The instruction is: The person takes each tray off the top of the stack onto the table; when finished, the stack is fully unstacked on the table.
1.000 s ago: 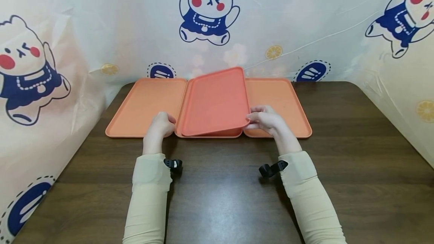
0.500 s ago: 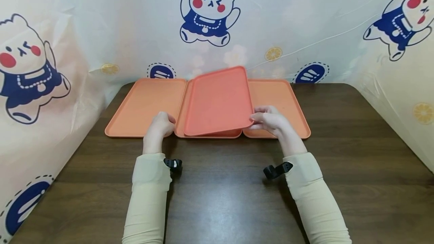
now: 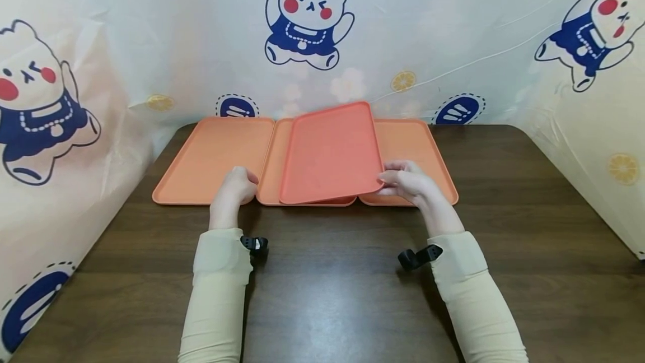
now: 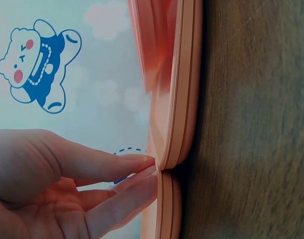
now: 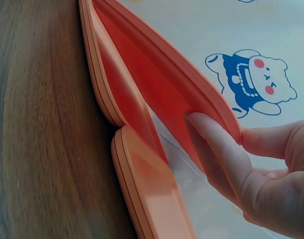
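Observation:
Three orange trays lie side by side: a left tray (image 3: 214, 156), a middle tray (image 3: 274, 170) and a right tray (image 3: 418, 150). A pinker, coral tray (image 3: 332, 153) sits tilted over the middle one, its right side raised and its left side low inside. My right hand (image 3: 410, 181) grips its near right corner, thumb above and fingers under the raised rim (image 5: 211, 94). At the near corner where the left and middle trays meet, my left hand (image 3: 237, 186) pinches the adjoining rims (image 4: 161, 162) with thumb and fingertips. Part of the middle tray is hidden underneath.
The trays stand at the back of a dark wooden table (image 3: 322, 284), against a hanging sheet (image 3: 403, 27) printed with cartoon bears. A black strap-on camera (image 3: 420, 256) sits on the right wrist, another camera (image 3: 256, 244) on the left.
The coral tray has shifted a little to the right along with my right hand, baring more of the middle tray's left side. My left hand stays at the rims.

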A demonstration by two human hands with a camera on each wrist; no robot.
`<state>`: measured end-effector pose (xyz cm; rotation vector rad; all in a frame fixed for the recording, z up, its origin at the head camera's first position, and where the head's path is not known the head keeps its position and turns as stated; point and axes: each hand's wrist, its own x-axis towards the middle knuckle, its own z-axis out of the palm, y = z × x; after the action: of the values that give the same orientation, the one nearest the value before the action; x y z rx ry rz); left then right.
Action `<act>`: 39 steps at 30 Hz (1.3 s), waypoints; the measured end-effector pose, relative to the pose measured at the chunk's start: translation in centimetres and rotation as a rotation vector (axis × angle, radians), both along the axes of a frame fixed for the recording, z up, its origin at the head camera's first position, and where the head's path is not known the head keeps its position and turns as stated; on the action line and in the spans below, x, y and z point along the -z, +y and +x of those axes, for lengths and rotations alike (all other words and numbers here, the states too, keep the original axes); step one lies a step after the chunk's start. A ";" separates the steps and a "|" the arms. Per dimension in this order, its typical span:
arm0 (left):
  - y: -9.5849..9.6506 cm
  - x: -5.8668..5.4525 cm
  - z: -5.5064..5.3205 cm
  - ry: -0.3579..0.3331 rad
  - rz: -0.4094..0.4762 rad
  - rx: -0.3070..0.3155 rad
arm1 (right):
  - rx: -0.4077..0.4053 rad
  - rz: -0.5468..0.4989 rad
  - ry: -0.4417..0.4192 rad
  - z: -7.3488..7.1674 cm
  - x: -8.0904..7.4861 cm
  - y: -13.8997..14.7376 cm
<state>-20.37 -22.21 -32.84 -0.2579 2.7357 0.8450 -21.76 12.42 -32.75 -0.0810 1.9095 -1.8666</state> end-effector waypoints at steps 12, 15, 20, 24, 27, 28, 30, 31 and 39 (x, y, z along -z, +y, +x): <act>-0.1 0.0 0.0 -0.008 0.010 0.004 | 0.020 -0.019 -0.026 0.4 0.2 1.3; -0.1 -0.1 0.0 -0.009 0.009 0.004 | 0.017 -0.028 -0.021 0.5 0.1 1.5; 0.0 -0.1 0.0 -0.008 0.008 0.002 | 0.015 -0.049 -0.009 0.6 0.0 2.1; 0.0 -0.1 0.0 -0.005 0.008 0.007 | 0.021 -0.077 -0.011 0.7 0.0 2.7; 0.0 -0.1 0.0 -0.005 0.007 0.003 | 0.019 -0.094 -0.007 0.8 0.2 3.2; 0.0 -0.1 0.1 -0.006 0.006 0.002 | 0.021 -0.094 -0.007 0.8 0.2 3.4; 0.0 -0.1 0.1 -0.007 0.004 -0.001 | 0.014 -0.098 -0.001 0.8 0.4 3.7; 0.0 -0.2 0.1 -0.008 0.004 -0.002 | 0.011 -0.099 0.001 0.8 0.5 3.9; 0.0 -0.1 0.1 -0.019 0.009 -0.001 | 0.024 -0.096 -0.016 1.0 0.6 4.9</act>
<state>-20.29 -22.24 -32.70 -0.2645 2.7141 0.8508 -20.81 17.33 -33.31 -0.0737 1.8173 -1.9694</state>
